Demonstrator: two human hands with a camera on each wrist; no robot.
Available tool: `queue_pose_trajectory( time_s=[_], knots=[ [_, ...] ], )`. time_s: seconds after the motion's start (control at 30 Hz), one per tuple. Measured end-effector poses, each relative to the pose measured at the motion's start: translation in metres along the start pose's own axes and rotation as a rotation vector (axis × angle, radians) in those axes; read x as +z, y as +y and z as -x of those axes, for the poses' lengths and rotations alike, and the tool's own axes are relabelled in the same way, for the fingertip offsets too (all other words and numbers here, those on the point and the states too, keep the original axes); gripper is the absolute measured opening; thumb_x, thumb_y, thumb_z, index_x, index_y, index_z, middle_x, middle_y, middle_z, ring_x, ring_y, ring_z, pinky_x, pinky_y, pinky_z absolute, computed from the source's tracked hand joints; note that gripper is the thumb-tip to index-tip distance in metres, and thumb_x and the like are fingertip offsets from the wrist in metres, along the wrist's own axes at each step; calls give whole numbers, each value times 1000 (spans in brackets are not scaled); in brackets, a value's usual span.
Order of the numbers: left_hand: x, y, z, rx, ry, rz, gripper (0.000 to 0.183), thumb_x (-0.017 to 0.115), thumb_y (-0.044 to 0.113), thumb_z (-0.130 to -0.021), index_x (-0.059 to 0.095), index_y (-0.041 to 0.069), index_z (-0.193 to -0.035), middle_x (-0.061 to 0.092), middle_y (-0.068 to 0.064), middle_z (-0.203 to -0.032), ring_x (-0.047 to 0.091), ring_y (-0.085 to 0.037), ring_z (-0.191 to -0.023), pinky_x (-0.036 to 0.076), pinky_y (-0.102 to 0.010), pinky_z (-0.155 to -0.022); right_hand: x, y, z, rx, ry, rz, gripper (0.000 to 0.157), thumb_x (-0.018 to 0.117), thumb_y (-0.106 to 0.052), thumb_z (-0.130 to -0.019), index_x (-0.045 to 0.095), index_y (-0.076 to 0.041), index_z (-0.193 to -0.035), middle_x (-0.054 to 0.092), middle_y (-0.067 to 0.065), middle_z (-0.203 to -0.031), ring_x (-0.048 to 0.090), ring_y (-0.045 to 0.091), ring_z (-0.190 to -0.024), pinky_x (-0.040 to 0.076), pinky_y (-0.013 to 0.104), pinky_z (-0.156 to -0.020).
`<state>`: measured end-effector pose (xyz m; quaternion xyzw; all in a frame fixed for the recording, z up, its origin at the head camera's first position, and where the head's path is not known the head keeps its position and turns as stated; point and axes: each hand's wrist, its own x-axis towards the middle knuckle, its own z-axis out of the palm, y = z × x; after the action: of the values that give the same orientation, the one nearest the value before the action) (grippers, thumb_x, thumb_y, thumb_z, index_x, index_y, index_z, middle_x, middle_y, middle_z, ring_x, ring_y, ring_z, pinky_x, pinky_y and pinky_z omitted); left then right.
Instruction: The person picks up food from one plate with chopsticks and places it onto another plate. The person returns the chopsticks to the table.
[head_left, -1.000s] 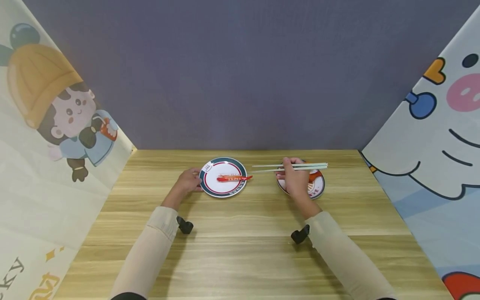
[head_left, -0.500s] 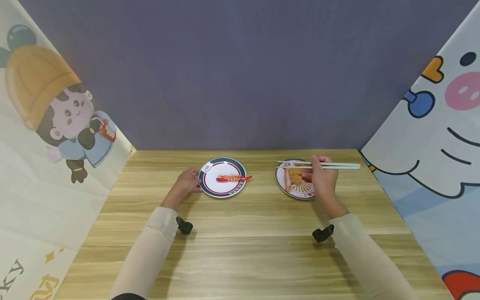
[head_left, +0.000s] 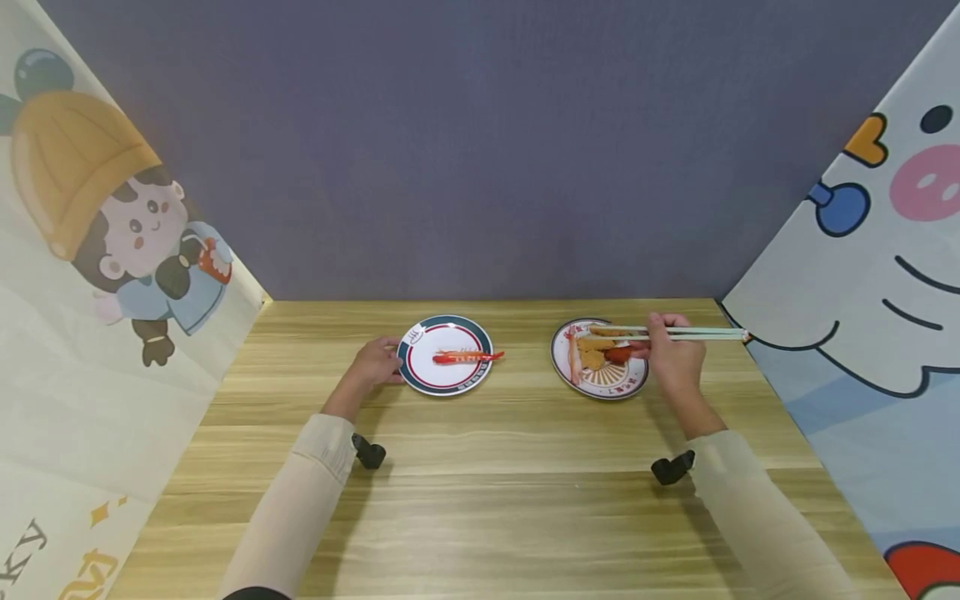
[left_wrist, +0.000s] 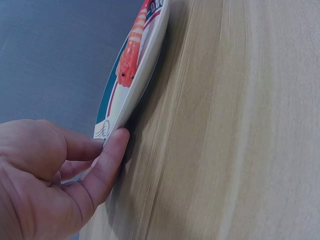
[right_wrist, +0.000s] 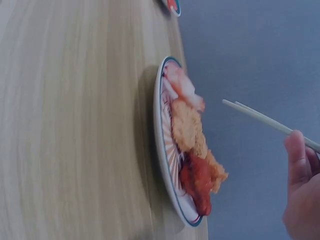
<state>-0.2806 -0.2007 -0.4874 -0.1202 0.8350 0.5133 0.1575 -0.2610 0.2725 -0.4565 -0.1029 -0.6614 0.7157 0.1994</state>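
Note:
My left hand (head_left: 375, 362) pinches the left edge of a white plate (head_left: 442, 382) with a green rim and red ring, fingers at its rim in the left wrist view. On this plate lies a red-and-white striped prawn (head_left: 457, 357), its tail over the right rim. Farther right, my right hand (head_left: 675, 354) holds pale green chopsticks (head_left: 708, 333), their tips pointing left above a second, patterned plate (head_left: 611, 387). That plate carries golden fried pieces (right_wrist: 184, 125), a glossy red-brown piece like a chicken wing (right_wrist: 196, 182) and a pink-and-white piece (right_wrist: 184, 90). Nothing is between the chopstick tips.
Both plates stand on a wood-grain table (head_left: 480, 500), close to its back edge. A grey-blue panel (head_left: 480, 150) rises behind it. Printed cartoon panels, the left one (head_left: 90, 350) and the right one (head_left: 847, 333), flank the table.
My right hand has moved right with the chopsticks, from across the food plate to its right side, uncovering the food. My left hand, its plate and the prawn stay in place.

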Motion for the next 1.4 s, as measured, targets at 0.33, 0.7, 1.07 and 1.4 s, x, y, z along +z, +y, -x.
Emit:
queue_pose_trajectory(
  time_s=[0.33, 0.7, 1.07, 1.4],
  knots=[
    [-1, -2, -2, 0, -4, -5, 50, 50, 0, -100, 44, 4, -149, 57, -22, -123, 66, -17, -78, 66, -27, -71, -6, 9, -1, -36, -80, 297, 18, 66, -22, -98, 60, -8, -89, 66, -6, -66, 66, 11, -47, 61, 30, -44],
    [-1, -3, -3, -1, 0, -3, 49, 50, 1, -101, 45, 5, -149, 58, -22, -123, 65, -16, -77, 66, -26, -70, 1, 17, 4, -83, -137, 486, 30, 65, -35, -99, 61, -6, -93, 67, 17, -78, 66, 21, -50, 62, 37, -45],
    [0, -5, -4, 1, 11, 9, 49, 51, -1, -100, 45, 4, -148, 58, -22, -122, 65, -15, -75, 66, -26, -69, 7, 19, 5, -105, -227, 414, 28, 64, -22, -101, 61, 5, -97, 70, 15, -74, 68, 10, -52, 62, 31, -47],
    [0, -4, -4, -8, 14, 0, 49, 51, -1, -99, 46, 5, -148, 58, -22, -122, 66, -16, -76, 66, -26, -70, 13, 6, 19, -82, -256, 241, 19, 60, -7, -100, 59, 11, -93, 68, 22, -77, 69, 4, -54, 65, 30, -57]
  ],
)
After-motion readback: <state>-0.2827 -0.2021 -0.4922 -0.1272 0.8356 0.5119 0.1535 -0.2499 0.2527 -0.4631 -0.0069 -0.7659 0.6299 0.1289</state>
